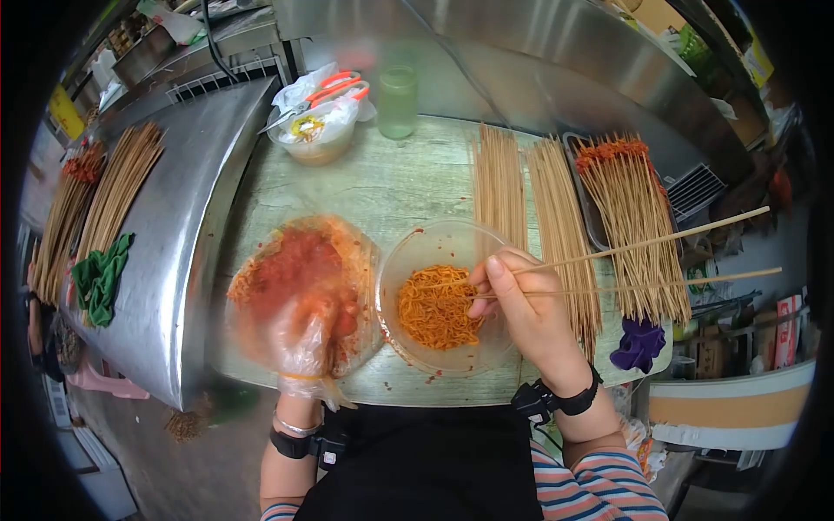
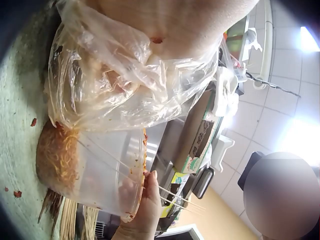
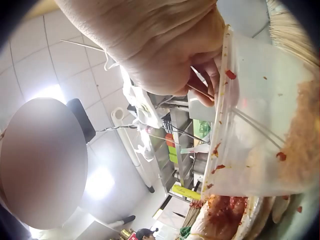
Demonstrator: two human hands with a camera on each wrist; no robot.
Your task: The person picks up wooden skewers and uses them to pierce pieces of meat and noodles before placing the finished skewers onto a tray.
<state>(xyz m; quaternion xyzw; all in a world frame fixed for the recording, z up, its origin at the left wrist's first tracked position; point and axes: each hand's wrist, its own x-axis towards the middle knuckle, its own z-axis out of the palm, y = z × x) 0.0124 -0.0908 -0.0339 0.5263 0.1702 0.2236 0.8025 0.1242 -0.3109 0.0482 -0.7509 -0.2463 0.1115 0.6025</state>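
Two long thin wooden sticks (image 1: 660, 239) are pinched in the right hand (image 1: 530, 308), their tips down among orange-red shreds (image 1: 439, 313) in a clear round tub (image 1: 395, 252). Beside it on the left is a bowl of red sauce (image 1: 300, 260). The left hand (image 1: 308, 334), in a clear plastic glove, is in that bowl; blur and sauce hide how its fingers lie. From the left wrist view, the glove (image 2: 100, 75) hangs in loose folds by the tub (image 2: 107, 170). Seen from the right wrist, the right hand (image 3: 155, 50) is over the tub's rim.
Bare skewers (image 1: 499, 182) lie right of the tub, beside a tray of red-tipped skewers (image 1: 630, 226). A purple cloth (image 1: 638, 346) is at the table's right edge. Behind stand a green glass (image 1: 398, 100) and a container with orange-handled scissors (image 1: 334, 89). More skewers (image 1: 117, 187) lie left.
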